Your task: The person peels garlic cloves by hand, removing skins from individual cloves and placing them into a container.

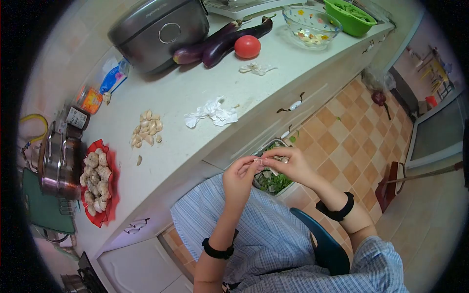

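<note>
My left hand (239, 176) and my right hand (291, 165) meet in front of the counter's edge, fingertips pinched together on a small pale garlic clove (259, 160). The fingers cover most of it. Below them is a bin (267, 145) holding green leafy scraps (274, 181). On the counter, unpeeled garlic cloves (147, 128) lie in a loose pile. Whole garlic bulbs (100, 173) fill a red scalloped dish (112, 161). Farther along, a clear glass bowl (312, 27) has pale cloves in its bottom.
A crumpled tissue (212, 113) and garlic skins (256, 69) lie on the counter (185, 149). Behind are a tomato (247, 47), two eggplants (234, 43), a dark rice cooker (159, 34) and a green basket (351, 17). A red dustpan (389, 188) stands on the tiled floor.
</note>
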`<state>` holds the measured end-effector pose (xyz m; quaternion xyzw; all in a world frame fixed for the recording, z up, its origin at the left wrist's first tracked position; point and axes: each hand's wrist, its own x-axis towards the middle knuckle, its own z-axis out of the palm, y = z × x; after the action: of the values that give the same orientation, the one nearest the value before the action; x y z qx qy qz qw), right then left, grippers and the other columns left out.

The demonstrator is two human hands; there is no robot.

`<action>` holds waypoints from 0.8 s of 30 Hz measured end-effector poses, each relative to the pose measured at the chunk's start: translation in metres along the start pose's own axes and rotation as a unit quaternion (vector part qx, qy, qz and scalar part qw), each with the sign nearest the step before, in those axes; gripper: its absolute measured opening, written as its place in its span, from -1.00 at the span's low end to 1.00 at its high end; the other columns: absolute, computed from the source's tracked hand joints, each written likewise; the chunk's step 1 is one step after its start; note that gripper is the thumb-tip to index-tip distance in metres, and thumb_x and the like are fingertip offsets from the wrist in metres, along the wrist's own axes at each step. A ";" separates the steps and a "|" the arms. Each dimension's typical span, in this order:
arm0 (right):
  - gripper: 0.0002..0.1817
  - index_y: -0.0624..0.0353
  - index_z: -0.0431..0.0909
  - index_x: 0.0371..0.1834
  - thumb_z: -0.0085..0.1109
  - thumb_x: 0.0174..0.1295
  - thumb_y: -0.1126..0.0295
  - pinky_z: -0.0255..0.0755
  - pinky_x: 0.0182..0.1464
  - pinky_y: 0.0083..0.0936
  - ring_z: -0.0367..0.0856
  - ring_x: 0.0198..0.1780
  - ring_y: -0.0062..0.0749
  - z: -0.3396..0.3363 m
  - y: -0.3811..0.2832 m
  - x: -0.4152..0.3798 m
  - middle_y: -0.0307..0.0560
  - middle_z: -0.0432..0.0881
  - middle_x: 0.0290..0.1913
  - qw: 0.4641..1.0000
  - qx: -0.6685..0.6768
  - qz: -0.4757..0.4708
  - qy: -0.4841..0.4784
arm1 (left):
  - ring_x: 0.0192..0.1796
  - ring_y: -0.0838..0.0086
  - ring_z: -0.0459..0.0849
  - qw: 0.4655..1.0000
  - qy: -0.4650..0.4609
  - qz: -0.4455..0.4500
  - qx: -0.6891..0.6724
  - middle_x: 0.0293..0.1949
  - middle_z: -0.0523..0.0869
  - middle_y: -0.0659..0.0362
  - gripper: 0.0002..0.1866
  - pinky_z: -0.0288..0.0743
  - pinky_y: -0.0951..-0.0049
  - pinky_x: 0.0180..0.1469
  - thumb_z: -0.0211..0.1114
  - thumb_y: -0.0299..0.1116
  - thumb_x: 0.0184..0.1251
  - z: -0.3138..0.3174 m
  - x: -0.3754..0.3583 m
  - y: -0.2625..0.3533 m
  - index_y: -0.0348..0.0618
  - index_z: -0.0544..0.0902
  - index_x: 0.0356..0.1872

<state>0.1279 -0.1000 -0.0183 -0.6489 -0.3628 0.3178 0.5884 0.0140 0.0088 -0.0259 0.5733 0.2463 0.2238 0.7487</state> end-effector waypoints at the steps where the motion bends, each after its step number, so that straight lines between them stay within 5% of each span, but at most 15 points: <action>1: -0.81 0.28 0.57 -0.32 0.14 0.08 0.39 0.36 -0.27 -0.65 0.51 -0.32 -0.59 -0.001 -0.002 0.000 -0.16 0.61 -0.40 1.000 0.001 0.000 0.001 | -0.28 0.47 0.62 1.000 -0.002 0.004 0.011 -0.31 0.61 0.05 -0.85 0.51 0.58 -0.21 0.14 -0.58 0.15 0.000 0.000 0.000 -0.44 0.50 -0.26; 4: -0.81 0.27 0.57 -0.31 0.12 0.10 0.37 0.34 -0.36 -0.69 0.47 -0.43 -0.66 -0.002 -0.002 -0.001 -0.23 0.59 -0.48 0.999 0.004 0.029 -0.015 | -0.31 0.45 0.63 1.000 -0.010 0.010 0.023 -0.33 0.61 0.04 -0.86 0.52 0.57 -0.22 0.13 -0.57 0.16 0.000 -0.001 0.004 -0.44 0.51 -0.27; 6: -0.80 0.26 0.58 -0.29 0.17 0.09 0.36 0.09 -0.66 -0.78 0.30 -0.62 -0.79 -0.002 0.004 0.000 -0.32 0.45 -0.65 0.994 0.090 0.059 -0.014 | -0.31 0.44 0.63 1.000 -0.015 0.012 0.022 -0.33 0.61 0.03 -0.86 0.53 0.57 -0.22 0.13 -0.56 0.16 0.001 -0.002 0.005 -0.44 0.51 -0.28; 15: -0.77 0.28 0.54 -0.24 0.13 0.12 0.35 -0.01 -0.68 -0.81 0.22 -0.66 -0.79 -0.003 -0.002 -0.002 -0.35 0.38 -0.67 0.960 0.256 0.111 -0.016 | -0.29 0.42 0.64 0.993 -0.017 -0.076 -0.084 -0.33 0.62 0.02 -0.81 0.55 0.57 -0.22 0.06 -0.44 0.25 0.002 -0.001 0.013 -0.41 0.51 -0.27; 24: -0.79 0.25 0.55 -0.25 0.15 0.11 0.36 0.09 -0.65 -0.81 0.30 -0.61 -0.79 -0.004 -0.013 -0.004 -0.30 0.46 -0.58 0.976 0.193 0.096 -0.003 | -0.23 0.49 0.61 0.978 -0.054 -0.120 -0.163 -0.30 0.61 0.09 -0.80 0.51 0.57 -0.13 0.06 -0.40 0.26 0.000 -0.003 0.014 -0.36 0.52 -0.25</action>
<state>0.1281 -0.1050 -0.0049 -0.5538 -0.2325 0.4384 0.6686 0.0112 0.0102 -0.0114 0.4213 0.2331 0.1382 0.8655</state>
